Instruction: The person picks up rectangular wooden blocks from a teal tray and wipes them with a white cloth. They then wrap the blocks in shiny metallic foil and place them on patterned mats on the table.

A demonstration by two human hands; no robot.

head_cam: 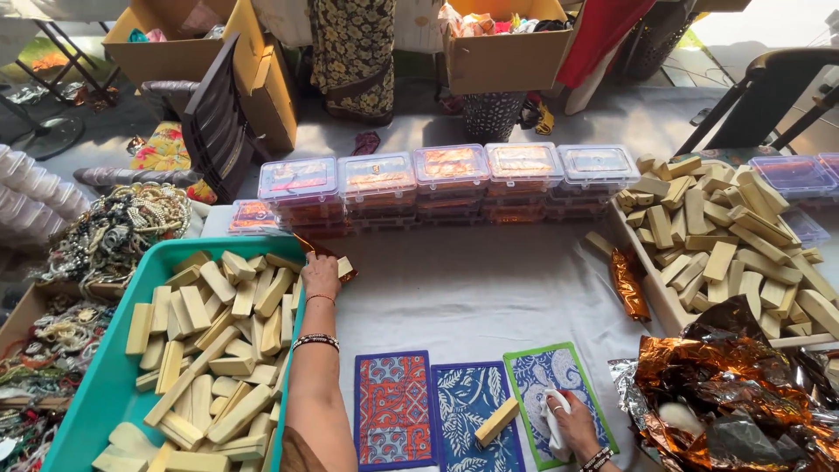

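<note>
1. White-clothed table (472, 288) carried a teal tray (96, 393) of wooden blocks (218, 350).
2. Left hand (322, 275) clasped a foil-wrapped block (336, 262) at the tray's far corner.
3. Right hand (568, 424), right of the tray, clutched white cloth (552, 419); firm pressing seemed wise.

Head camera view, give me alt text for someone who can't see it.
A person's left hand holds a pale wooden block over a teal plastic tray of similar blocks, while the right hand presses a white cloth onto a green-bordered blue patterned mat.
</note>
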